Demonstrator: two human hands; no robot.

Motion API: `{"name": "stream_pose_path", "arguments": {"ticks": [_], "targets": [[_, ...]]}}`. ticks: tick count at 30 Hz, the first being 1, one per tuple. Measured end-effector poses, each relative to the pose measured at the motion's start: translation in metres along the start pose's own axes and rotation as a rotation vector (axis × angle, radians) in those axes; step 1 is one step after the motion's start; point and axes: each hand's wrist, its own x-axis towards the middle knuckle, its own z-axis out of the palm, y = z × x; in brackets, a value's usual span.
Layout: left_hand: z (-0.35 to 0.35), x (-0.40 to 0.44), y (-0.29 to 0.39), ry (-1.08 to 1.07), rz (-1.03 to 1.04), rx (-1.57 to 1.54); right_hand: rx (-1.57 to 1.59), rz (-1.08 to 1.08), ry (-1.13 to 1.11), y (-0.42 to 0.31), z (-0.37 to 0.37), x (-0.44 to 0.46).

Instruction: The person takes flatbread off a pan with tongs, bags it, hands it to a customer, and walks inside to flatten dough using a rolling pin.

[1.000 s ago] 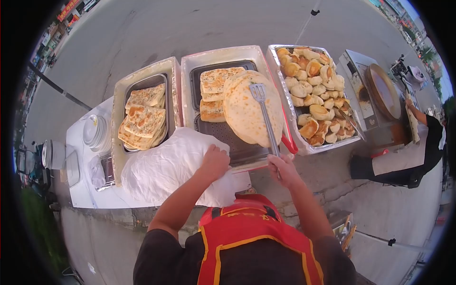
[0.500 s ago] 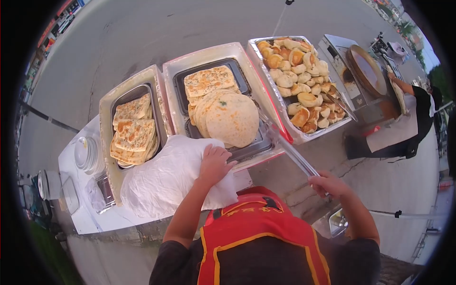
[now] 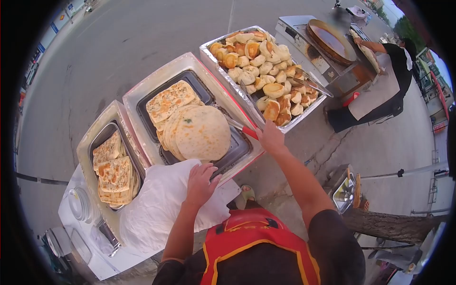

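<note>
My left hand (image 3: 201, 184) rests with fingers apart on the white cloth (image 3: 156, 199), at the near edge of the middle tray. Beyond it, round flatbreads (image 3: 203, 133) are stacked with square browned flatbreads (image 3: 171, 100) in a dark pan. My right hand (image 3: 272, 138) is closed at the near end of metal tongs (image 3: 252, 102), which lean along the left side of the foil-lined tray (image 3: 314, 105) of browned buns (image 3: 259, 66). Beside its fingers is the red handle (image 3: 250, 132) of a metal utensil in the flatbread tray. My fingers partly hide the tongs' end.
At left, another box (image 3: 85, 156) holds folded flatbreads (image 3: 116, 175). Stacked plates (image 3: 78, 204) stand on the white table (image 3: 97, 266). A second pair of tongs (image 3: 316, 86) lies on the buns. A co-worker (image 3: 389, 85) stands by a large round pan (image 3: 331, 42) at right.
My right hand has moved forward and left with the tongs, to between the flatbread and bun trays. The left hand stays on the cloth. The view has turned to the right.
</note>
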Motion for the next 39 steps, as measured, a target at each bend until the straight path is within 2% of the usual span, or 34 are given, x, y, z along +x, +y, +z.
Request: {"name": "stream_pose_path", "arguments": {"ticks": [2,5,8,12,14,16,19,22,24,25,26,27,28,30,34,35,36,37,39], "targets": [[0.003,0.002,0.001,0.004,0.01,-0.013,-0.076,-0.03,0.018,0.002,-0.008,-0.003],[0.005,0.003,0.005,-0.008,0.019,-0.015,-0.129,-0.189,0.157,0.023,0.001,0.01],[0.006,0.004,0.011,-0.015,0.039,-0.021,-0.307,-0.219,0.182,0.035,0.006,0.013],[0.011,0.007,0.021,-0.057,0.026,-0.066,-0.245,-0.276,0.355,0.044,0.0,-0.008],[0.026,0.03,0.033,-0.088,0.106,-0.111,-0.153,-0.304,0.435,0.056,-0.025,-0.04],[0.042,0.041,0.046,-0.102,0.195,-0.146,-0.041,-0.208,0.26,0.085,-0.063,-0.088],[0.067,0.063,0.087,-0.192,0.318,-0.204,-0.132,0.008,0.368,0.177,-0.117,-0.176],[0.113,0.066,0.108,-0.24,0.515,-0.235,-0.176,0.468,0.713,0.31,-0.172,-0.292],[0.118,0.062,0.143,-0.337,0.661,-0.097,0.137,0.929,1.033,0.379,-0.236,-0.377],[0.123,0.058,0.158,-0.4,0.685,-0.011,0.244,0.976,1.332,0.413,-0.262,-0.42],[0.131,0.055,0.174,-0.457,0.702,-0.073,0.36,0.988,1.62,0.445,-0.288,-0.46],[0.142,0.051,0.191,-0.506,0.705,-0.133,0.216,1.119,1.714,0.474,-0.317,-0.501],[0.156,0.047,0.209,-0.552,0.703,-0.193,0.039,1.116,1.762,0.481,-0.35,-0.536],[0.185,0.042,0.243,-0.561,0.746,-0.195,-0.225,0.946,1.98,0.508,-0.409,-0.588],[0.268,0.033,0.321,-0.57,0.805,-0.115,-0.374,0.968,2.12,0.549,-0.521,-0.68],[0.295,0.024,0.384,-0.584,0.854,-0.137,-0.546,1.092,2.16,0.584,-0.559,-0.726],[0.302,0.017,0.416,-0.601,0.883,-0.156,-0.712,1.213,2.17,0.597,-0.584,-0.749],[0.307,0.011,0.443,-0.619,0.907,-0.172,-0.596,1.311,2.129,0.606,-0.602,-0.77],[0.33,0.01,0.491,-0.653,1.003,-0.193,-0.59,1.376,1.988,0.633,-0.626,-0.8]]}}
